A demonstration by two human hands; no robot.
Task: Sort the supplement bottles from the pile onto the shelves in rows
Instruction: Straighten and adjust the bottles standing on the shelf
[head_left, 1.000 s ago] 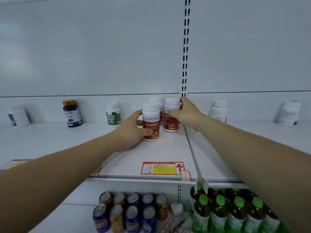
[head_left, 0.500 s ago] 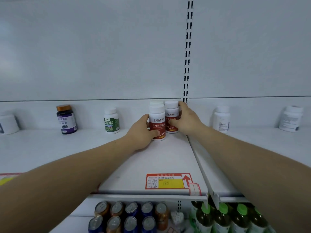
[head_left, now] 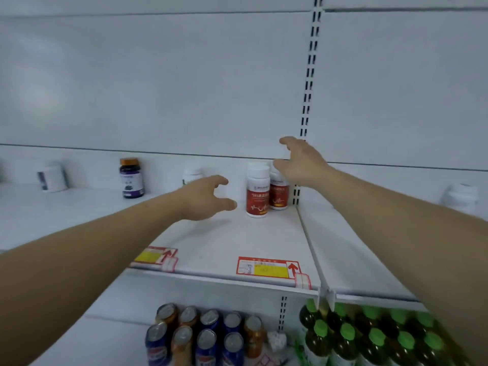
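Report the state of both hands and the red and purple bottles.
left hand, open, holding nothing.
right hand, open, holding nothing.
front red bottle, upright, capped, no hand on it.
rear red bottle, upright, top hidden behind right hand.
purple bottle, upright, capped.

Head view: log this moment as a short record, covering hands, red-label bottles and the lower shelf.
left hand: open, holds nothing, left of the front red-label bottle
right hand: open, holds nothing, by the rear red-label bottle cap
bottle pair: upright, close together on the shelf
purple bottle: upright, at the back wall
lower shelf: cans, green-capped bottles
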